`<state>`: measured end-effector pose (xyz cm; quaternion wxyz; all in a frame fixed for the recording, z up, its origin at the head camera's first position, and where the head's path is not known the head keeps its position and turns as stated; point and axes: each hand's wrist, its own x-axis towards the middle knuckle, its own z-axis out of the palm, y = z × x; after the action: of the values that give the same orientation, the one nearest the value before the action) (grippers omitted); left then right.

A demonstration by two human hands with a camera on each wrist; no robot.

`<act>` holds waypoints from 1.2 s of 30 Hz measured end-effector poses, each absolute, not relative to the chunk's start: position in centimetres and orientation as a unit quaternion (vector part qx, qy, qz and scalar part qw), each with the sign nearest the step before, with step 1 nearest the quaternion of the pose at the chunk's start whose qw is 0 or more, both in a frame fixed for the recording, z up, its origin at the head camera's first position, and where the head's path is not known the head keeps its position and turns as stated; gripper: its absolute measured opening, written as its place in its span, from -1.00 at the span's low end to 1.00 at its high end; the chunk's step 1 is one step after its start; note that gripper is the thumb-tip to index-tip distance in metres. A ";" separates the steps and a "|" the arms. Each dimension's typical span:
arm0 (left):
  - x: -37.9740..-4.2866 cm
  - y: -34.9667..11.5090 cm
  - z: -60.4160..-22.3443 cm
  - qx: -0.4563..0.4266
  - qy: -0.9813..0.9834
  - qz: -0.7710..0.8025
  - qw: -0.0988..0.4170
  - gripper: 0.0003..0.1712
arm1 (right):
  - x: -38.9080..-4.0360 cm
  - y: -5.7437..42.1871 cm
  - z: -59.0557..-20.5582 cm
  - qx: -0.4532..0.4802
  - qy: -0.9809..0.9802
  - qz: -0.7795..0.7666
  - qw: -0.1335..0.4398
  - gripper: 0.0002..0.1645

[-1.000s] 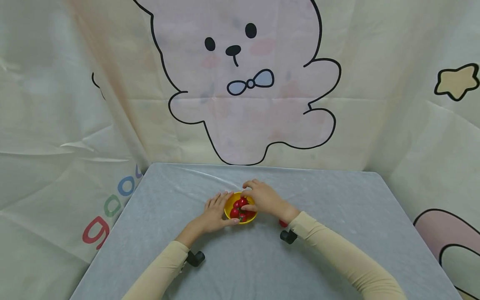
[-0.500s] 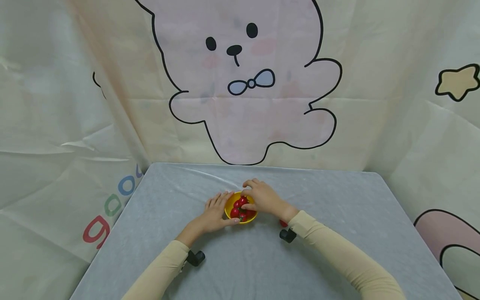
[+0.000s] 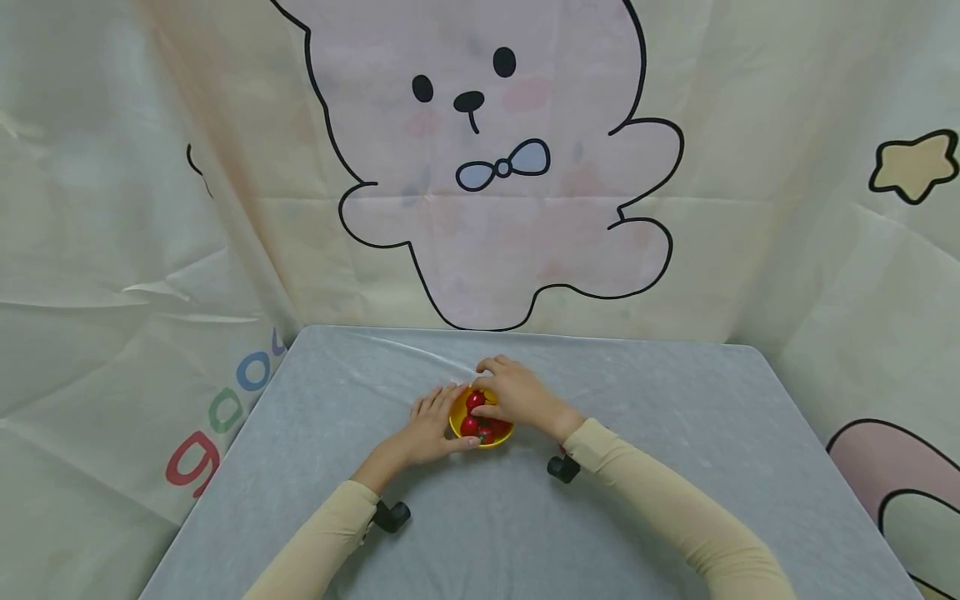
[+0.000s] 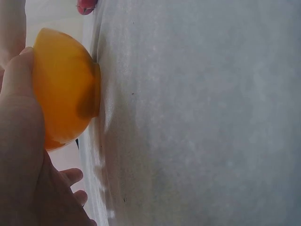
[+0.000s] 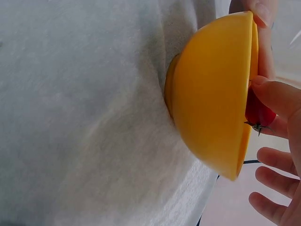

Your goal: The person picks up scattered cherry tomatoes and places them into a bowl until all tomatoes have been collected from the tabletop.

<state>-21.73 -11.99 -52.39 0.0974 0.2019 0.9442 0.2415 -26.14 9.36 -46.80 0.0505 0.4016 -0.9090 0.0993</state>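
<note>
A small yellow bowl (image 5: 211, 94) stands upright on the cloth, with several red cherry tomatoes (image 3: 469, 426) inside. My left hand (image 3: 427, 431) lies along its left side, fingers straight and spread. The left thumb (image 4: 21, 70) runs along the near rim, and the fingertips reach the far side. Over the right part of the bowl, my right hand (image 3: 517, 393) has thumb and index finger on a cherry tomato (image 5: 260, 110) with a green stem end, pinching it at the rim. The other right fingers (image 5: 275, 176) are loosely bent outside the bowl.
A grey-blue cloth (image 3: 645, 400) covers the table. Another red tomato (image 4: 86, 5) lies on it beyond the bowl in the left wrist view, mostly hidden by the right wrist in the head view. Printed fabric (image 3: 720, 267) hangs behind and at both sides.
My right hand has shifted slightly left over the bowl, and the tomato near its fingers has moved left with it. The left hand and the bowl stay put.
</note>
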 end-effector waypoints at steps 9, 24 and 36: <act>-21.6 -12.0 -52.5 0.204 0.939 0.259 0.100 0.19 | -26.2 8.7 -47.6 0.404 -0.909 0.081 0.062 -0.51; -21.6 -12.0 -52.3 0.200 0.935 0.269 0.114 0.25 | -26.3 8.4 -47.7 0.412 -0.907 0.071 0.062 -0.47; -21.6 -12.0 -52.2 0.207 0.932 0.275 0.110 0.24 | -26.3 8.2 -47.6 0.413 -0.905 0.084 0.059 -0.48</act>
<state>-21.58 -12.05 -52.22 0.1100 0.2068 0.9324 0.2754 -26.32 8.20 -47.64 0.0592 0.4127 -0.9050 0.0841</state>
